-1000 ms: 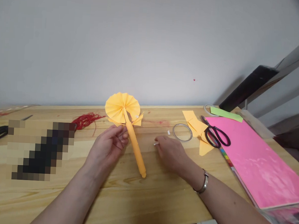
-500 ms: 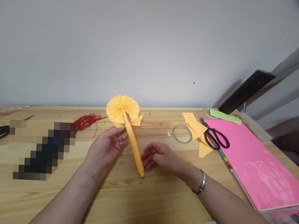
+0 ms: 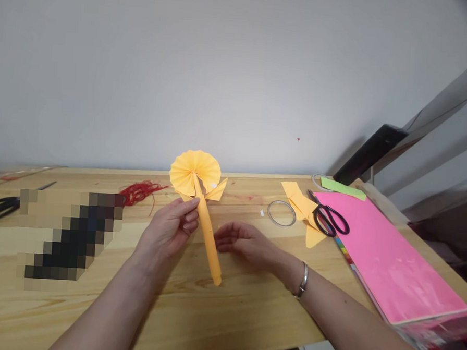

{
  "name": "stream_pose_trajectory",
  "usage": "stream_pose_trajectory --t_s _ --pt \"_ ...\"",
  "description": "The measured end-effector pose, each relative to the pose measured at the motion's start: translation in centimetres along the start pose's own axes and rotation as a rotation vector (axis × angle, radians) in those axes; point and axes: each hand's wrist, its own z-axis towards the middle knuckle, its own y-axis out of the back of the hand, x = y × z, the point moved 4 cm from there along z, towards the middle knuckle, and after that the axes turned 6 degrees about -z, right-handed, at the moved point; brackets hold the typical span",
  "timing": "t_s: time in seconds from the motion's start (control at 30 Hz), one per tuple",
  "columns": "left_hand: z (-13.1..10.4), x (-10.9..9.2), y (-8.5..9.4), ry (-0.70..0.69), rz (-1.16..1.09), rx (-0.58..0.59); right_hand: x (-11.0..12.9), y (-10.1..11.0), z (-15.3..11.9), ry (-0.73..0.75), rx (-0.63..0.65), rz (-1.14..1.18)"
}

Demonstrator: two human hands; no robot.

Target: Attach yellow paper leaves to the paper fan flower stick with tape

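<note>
My left hand [image 3: 172, 226] is closed on the upper part of a paper fan's rolled handle [image 3: 209, 236], with the thumb across its front. The yellow pleated fan head [image 3: 197, 168] spreads round above it, and a folded flap of the same paper sticks out at the right of the neck. The handle slants down to the right, over the table. My right hand [image 3: 245, 243] is beside the lower handle, fingers stretched loosely with the tips at or just behind its right edge; I cannot tell whether they touch.
Right of the hands lie a metal ring [image 3: 281, 213], yellow paper scraps [image 3: 300, 202], black-handled scissors [image 3: 331, 219], a pink paper stack [image 3: 386, 256] and a green strip [image 3: 342, 188]. At left are red string [image 3: 140, 192], a blurred dark object [image 3: 69, 242] and other scissors [image 3: 0, 209].
My left thumb has come onto the handle's front, closing the grip. The fan's lower end has swung slightly down and left. My right hand has shifted left, its fingers straighter. The view has shifted slightly.
</note>
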Motion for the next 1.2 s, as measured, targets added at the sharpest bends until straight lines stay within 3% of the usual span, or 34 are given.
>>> stream_pose_trajectory --t_s 0.07,0.17,0.23,0.37,0.5,0.53,0.67,0.73,0.8,0.93,1.13,1.2 --pt "0.0 0.0 0.0 -0.002 -0.007 -0.005 -0.1 0.2 0.7 -0.015 -0.020 0.002" --pt "0.1 -0.1 0.1 -0.002 -0.021 -0.022 2.2 3.1 1.3 0.163 -0.286 -0.137" --pt "0.0 -0.1 0.1 0.009 -0.024 -0.024 4.1 5.4 1.0 0.187 -0.423 -0.171" --pt "-0.1 -0.1 0.1 0.009 -0.022 -0.032 5.4 7.8 -0.3 -0.102 -0.340 -0.270" --pt "-0.1 0.0 0.2 0.002 -0.017 -0.042 4.3 7.1 -0.6 -0.247 -0.170 -0.306" --pt "-0.1 0.0 0.2 0.005 -0.012 -0.039 4.1 6.8 -0.3 -0.226 -0.128 -0.330" --pt "0.0 0.2 0.3 0.007 -0.002 -0.039 5.8 8.7 0.9 0.075 -0.435 -0.434" --pt "0.1 0.3 0.4 0.006 -0.003 -0.050 6.4 9.8 1.1 0.068 -0.461 -0.477" --pt "0.1 0.4 0.5 0.010 -0.003 -0.052 6.3 10.5 1.2 -0.021 -0.395 -0.537" --pt "0.1 0.6 0.6 0.012 0.020 -0.061 5.6 10.7 1.6 -0.075 -0.358 -0.631" --pt "-0.1 1.5 0.3 0.014 0.119 -0.073 7.8 11.8 1.7 0.270 -0.683 -0.753" --pt "-0.2 2.2 0.3 0.028 0.166 -0.087 7.9 12.2 1.1 0.254 -0.723 -0.864"
